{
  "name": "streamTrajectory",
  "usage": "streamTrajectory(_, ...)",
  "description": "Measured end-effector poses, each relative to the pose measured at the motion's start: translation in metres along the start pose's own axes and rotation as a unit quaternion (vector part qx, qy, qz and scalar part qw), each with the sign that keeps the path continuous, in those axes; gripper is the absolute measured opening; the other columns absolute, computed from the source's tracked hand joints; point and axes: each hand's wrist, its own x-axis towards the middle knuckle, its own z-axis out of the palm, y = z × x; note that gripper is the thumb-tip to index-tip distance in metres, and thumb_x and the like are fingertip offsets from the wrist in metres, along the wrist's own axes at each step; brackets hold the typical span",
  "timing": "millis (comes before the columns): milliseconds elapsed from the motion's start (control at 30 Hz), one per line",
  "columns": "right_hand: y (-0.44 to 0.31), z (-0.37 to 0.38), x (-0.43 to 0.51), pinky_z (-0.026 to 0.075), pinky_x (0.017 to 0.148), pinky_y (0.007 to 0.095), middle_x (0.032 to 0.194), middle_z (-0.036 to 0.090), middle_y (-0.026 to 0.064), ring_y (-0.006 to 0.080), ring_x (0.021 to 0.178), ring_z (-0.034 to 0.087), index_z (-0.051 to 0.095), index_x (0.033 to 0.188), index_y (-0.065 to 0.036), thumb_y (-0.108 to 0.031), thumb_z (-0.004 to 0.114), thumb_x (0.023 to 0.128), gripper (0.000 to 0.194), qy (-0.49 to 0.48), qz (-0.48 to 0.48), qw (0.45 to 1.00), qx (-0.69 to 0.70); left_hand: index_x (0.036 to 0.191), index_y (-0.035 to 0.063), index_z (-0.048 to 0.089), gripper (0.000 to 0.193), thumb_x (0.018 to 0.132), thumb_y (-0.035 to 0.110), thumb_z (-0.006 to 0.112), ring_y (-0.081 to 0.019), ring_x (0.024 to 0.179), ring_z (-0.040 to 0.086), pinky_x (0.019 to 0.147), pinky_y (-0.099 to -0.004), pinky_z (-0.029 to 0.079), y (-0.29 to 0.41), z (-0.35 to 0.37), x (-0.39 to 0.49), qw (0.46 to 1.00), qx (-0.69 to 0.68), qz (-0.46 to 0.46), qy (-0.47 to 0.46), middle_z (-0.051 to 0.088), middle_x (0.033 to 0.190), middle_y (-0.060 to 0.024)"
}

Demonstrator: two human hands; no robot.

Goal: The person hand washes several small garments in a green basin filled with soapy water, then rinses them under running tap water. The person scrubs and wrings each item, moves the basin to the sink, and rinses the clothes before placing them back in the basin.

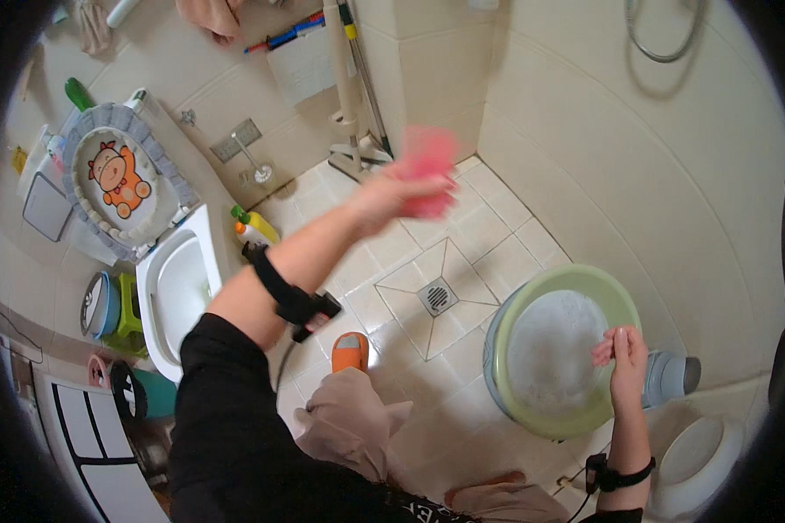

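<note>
My left hand (386,196) is stretched out over the tiled floor, blurred by motion, and grips a soft pink thing (428,163) that looks like a cloth or sponge. At the right, my right hand (628,363) is over the rim of a green plastic basin (543,425). Its fingers are partly curled and apart, and nothing shows in them. Cloudy, foamy water (556,346) fills much of the basin.
A floor drain (437,296) lies between my arms. On the left are a white washbasin (183,294), a padded toilet seat (131,176) with a cartoon figure, and bottles (258,229). Mop poles (366,85) lean in the corner; a white toilet (693,457) stands lower right.
</note>
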Motion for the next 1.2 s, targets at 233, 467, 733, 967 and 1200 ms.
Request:
streamTrajectory(233,-0.007,-0.003,0.027,0.044,0.055,0.0238,0.071,0.057,0.0043,0.01,0.061,0.054,0.053,0.089,-0.001,-0.008,0.052,0.087,0.007,-0.013,0.108,0.993,-0.049,0.118,0.0079,0.049,0.035,0.087,0.02,0.059,-0.017,0.098,0.058,0.079,-0.0296,0.05,0.054,-0.131,-0.001,0.958,-0.021,-0.039,0.285,0.059,0.108,-0.0052)
streamTrajectory(467,-0.057,0.033,0.001,0.046,0.056,0.0258,0.073,0.057,0.006,0.0119,0.063,0.055,0.053,0.089,0.0,-0.005,0.053,0.084,0.007,-0.038,0.267,0.962,-0.04,0.086,0.0044,0.064,0.022,0.076,0.024,0.067,-0.0179,0.076,0.063,0.066,-0.0323,0.049,0.11,-0.258,0.01,0.854,0.301,-0.104,0.411,0.065,0.074,-0.009)
streamTrajectory(733,-0.085,0.049,-0.073,0.044,0.049,0.0242,0.072,0.059,0.0095,0.014,0.056,0.056,0.053,0.093,-0.001,-0.012,0.054,0.084,0.015,0.013,0.388,0.912,-0.13,0.101,0.0174,0.065,0.027,0.075,0.022,0.062,-0.031,0.092,0.059,0.079,-0.041,0.048,0.174,-0.383,0.112,0.716,0.578,-0.047,0.389,0.055,0.119,-0.0069)
streamTrajectory(967,-0.126,0.075,-0.096,0.048,0.054,0.0261,0.079,0.062,0.0107,0.0155,0.063,0.059,0.057,0.097,0.0,-0.016,0.055,0.084,0.021,0.026,0.442,0.885,-0.144,0.098,0.0218,0.065,0.024,0.076,0.019,0.059,-0.0281,0.097,0.058,0.081,-0.0404,0.048,0.176,-0.459,0.198,0.696,0.596,-0.09,0.39,0.049,0.128,-0.0012)
streamTrajectory(1200,-0.156,0.105,-0.07,0.048,0.055,0.0265,0.08,0.062,0.011,0.0158,0.065,0.058,0.057,0.098,0.0,-0.015,0.054,0.085,0.02,0.004,0.445,0.879,-0.169,0.098,0.0206,0.063,0.021,0.077,0.021,0.059,-0.0287,0.091,0.06,0.076,-0.0425,0.049,0.167,-0.467,0.2,0.707,0.602,-0.114,0.352,0.055,0.119,-0.0049)
